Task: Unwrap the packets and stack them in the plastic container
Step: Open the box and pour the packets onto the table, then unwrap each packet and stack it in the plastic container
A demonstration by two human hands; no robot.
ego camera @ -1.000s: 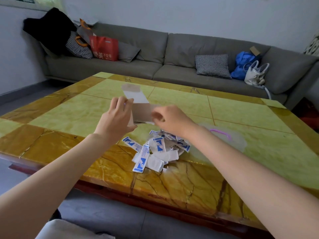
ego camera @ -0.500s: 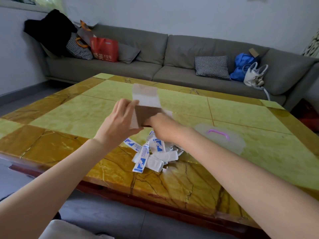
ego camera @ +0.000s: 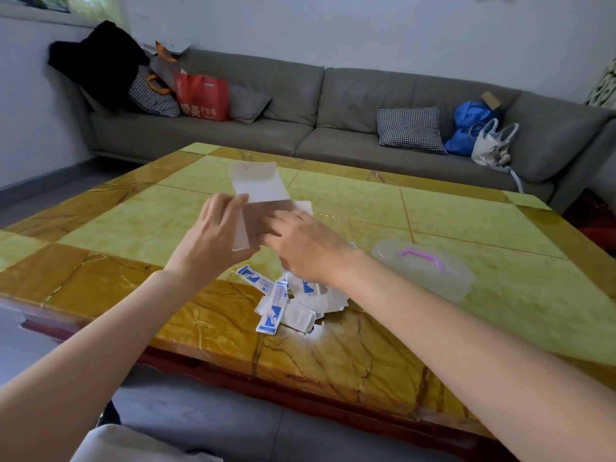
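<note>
Both hands hold one large plaster patch [ego camera: 258, 195] up above the table. My left hand [ego camera: 213, 238] grips its left edge, thumb below and fingers behind. My right hand [ego camera: 300, 241] pinches the brown part from the right, fingers curled. A white backing sheet stands up at the top of the patch. Below the hands lies a pile of white and blue packets [ego camera: 290, 303] near the table's front edge. The clear plastic container [ego camera: 426, 271] with a purple handle sits to the right of the pile with its lid on.
The yellow and amber marble table [ego camera: 450, 215] stretches out ahead. A grey sofa [ego camera: 300, 128] runs along the far wall with bags, cushions and dark clothing on it. Grey floor shows to the left and below.
My hands have come closer together on the patch, which was spread wider a second ago. The white backing now stands higher. The pile and container have not moved.
</note>
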